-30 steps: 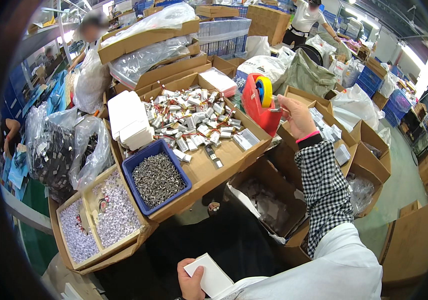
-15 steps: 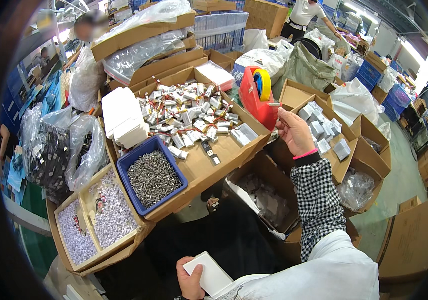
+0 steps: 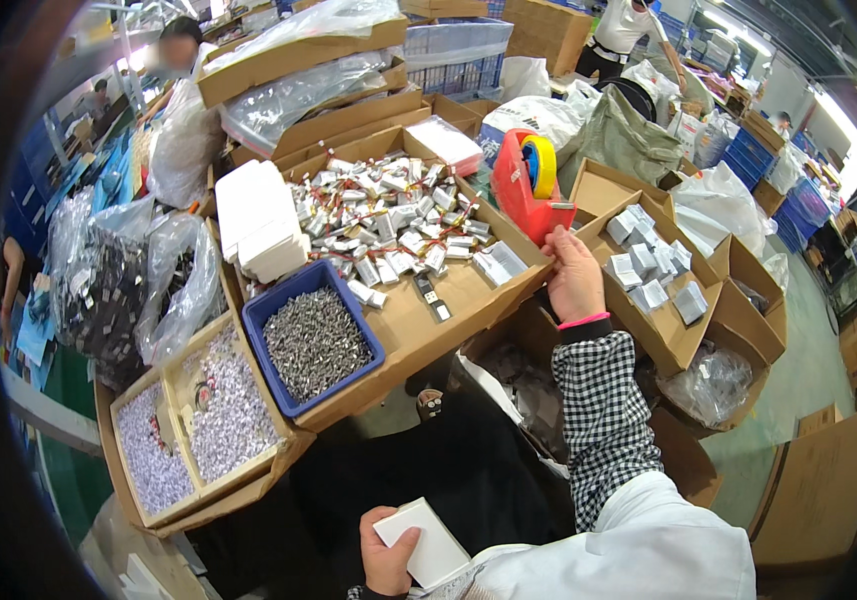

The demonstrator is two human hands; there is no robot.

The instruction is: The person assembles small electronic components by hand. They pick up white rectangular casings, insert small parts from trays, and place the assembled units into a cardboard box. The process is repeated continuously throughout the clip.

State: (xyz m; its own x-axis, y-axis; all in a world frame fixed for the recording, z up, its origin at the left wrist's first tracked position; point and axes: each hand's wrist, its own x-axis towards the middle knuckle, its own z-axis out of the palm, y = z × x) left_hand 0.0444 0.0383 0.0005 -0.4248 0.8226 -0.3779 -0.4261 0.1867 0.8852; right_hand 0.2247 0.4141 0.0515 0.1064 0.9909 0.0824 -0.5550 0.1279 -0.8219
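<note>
My left hand (image 3: 385,552) is closed on a small flat white box (image 3: 426,543), thumb across its face, low in front of my dark apron. Farther out, my right hand (image 3: 576,278) is just below the front end of a red tape dispenser (image 3: 520,195) that carries a yellow-rimmed tape roll (image 3: 542,167). Its thumb and forefinger are pinched together; whether a strip of tape is between them is too small to make out. Left of that hand, a wide cardboard tray (image 3: 403,350) bears wired silver battery cells (image 3: 388,215) and a black USB stick (image 3: 432,297).
A blue bin (image 3: 314,338) of small metal parts and a divided wooden tray (image 3: 180,425) of tiny white pieces stand left. White cards (image 3: 260,220) are stacked behind them. A carton (image 3: 688,335) with small grey boxes (image 3: 648,262) is at right. Other people work at the far side.
My right hand has shifted left and slightly down, from beside the dispenser's front end to below it. My left hand still holds the white box. The whole view has shifted a little.
</note>
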